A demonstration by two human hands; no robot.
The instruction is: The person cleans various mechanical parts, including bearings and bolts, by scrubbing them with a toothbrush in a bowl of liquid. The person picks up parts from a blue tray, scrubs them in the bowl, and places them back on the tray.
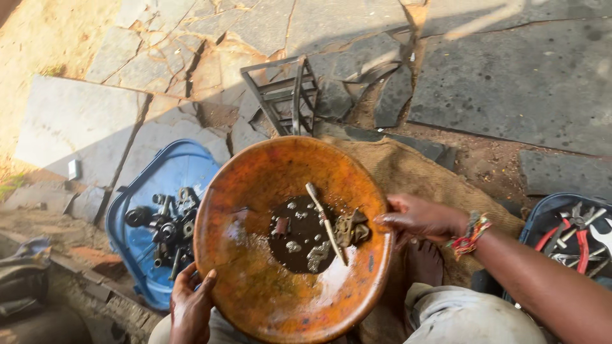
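Left hand point(189, 304) and right hand point(417, 218) grip opposite rims of the orange basin point(255, 286). I judge it rigid, oily-slick, its dark liquid point(299, 239) and parts point(350, 228) prone to slosh; rims hold best.

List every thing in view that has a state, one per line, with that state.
Basin: tilted, held at both rims, dark liquid pooled in the middle.
Brush: lying in the liquid.
Metal parts: sitting in the basin, wet.
Left hand: gripping the near rim.
Right hand: gripping the right rim.
Blue lid: flat on the ground, holding greasy parts.
Tool case: open, pliers and spanners inside.
Metal rack: lying tipped on the paving.
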